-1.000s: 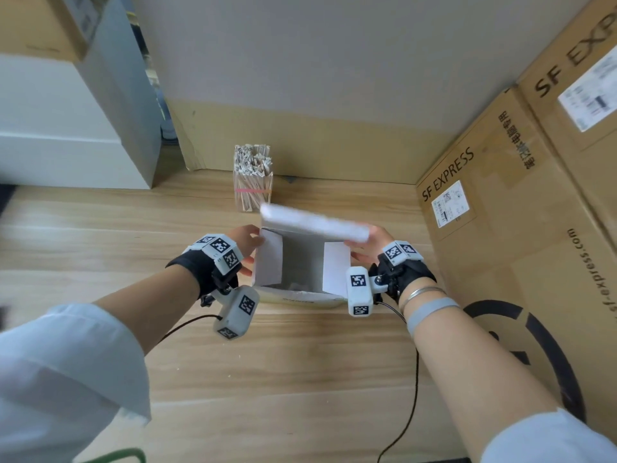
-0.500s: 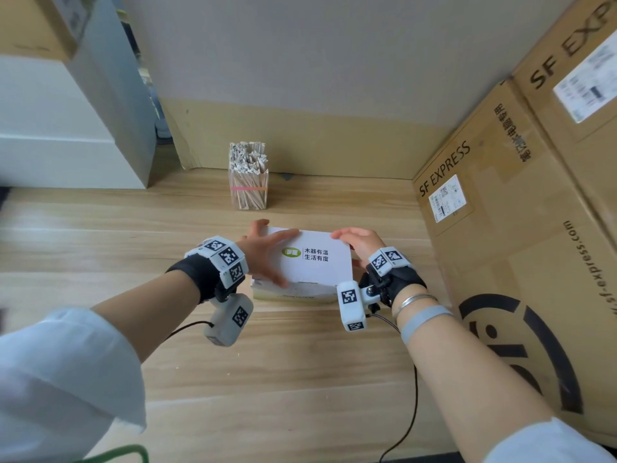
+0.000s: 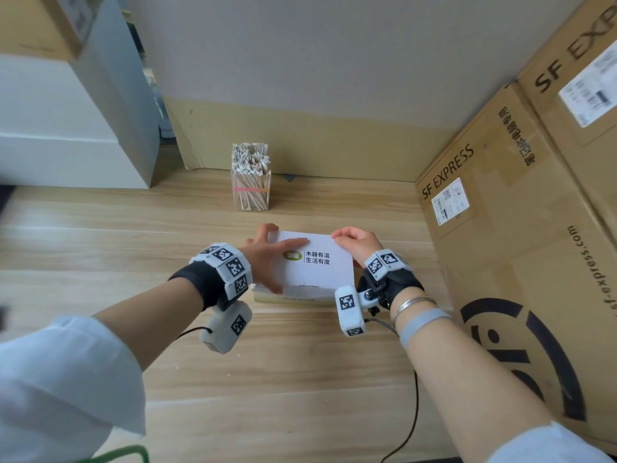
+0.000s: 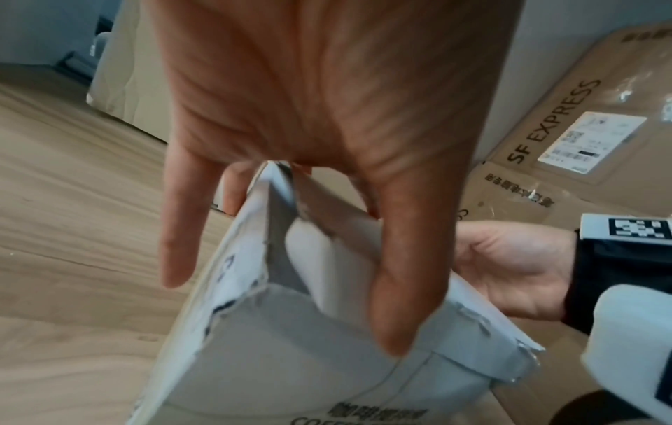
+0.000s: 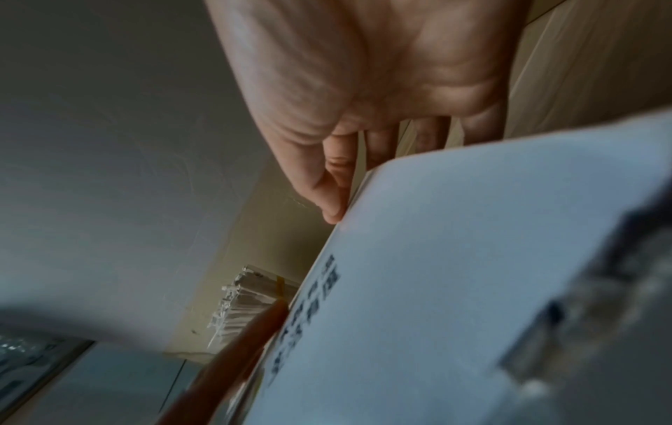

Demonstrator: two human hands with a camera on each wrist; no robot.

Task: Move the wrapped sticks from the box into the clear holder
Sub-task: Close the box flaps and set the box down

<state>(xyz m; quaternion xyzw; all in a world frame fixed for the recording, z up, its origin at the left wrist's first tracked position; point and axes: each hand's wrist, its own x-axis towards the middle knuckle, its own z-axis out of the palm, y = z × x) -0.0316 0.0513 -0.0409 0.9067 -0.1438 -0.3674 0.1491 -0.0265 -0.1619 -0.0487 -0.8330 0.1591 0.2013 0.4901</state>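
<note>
A white box (image 3: 317, 272) with a green logo lies on the wooden table, its lid folded down. My left hand (image 3: 267, 255) rests on the lid's left side with fingers spread and straight; in the left wrist view the left hand (image 4: 327, 115) straddles the box (image 4: 291, 359) at its left edge, where a side flap shows under the lid. My right hand (image 3: 359, 243) curls over the lid's far right corner, the thumb touching the lid (image 5: 454, 258) edge. Behind the box stands the clear holder (image 3: 251, 195), packed with wrapped sticks (image 3: 250, 158). The box's inside is hidden.
Large SF Express cardboard cartons (image 3: 500, 228) wall off the right side. A white cabinet (image 3: 66, 128) stands at the back left and a cardboard panel (image 3: 317, 148) lines the back. A black cable (image 3: 414, 412) trails over the table (image 3: 267, 379) near me.
One second ago the lid stood up and the box gaped. The lid has since come down, and both hands now sit on it, barely moved in the last half second.
</note>
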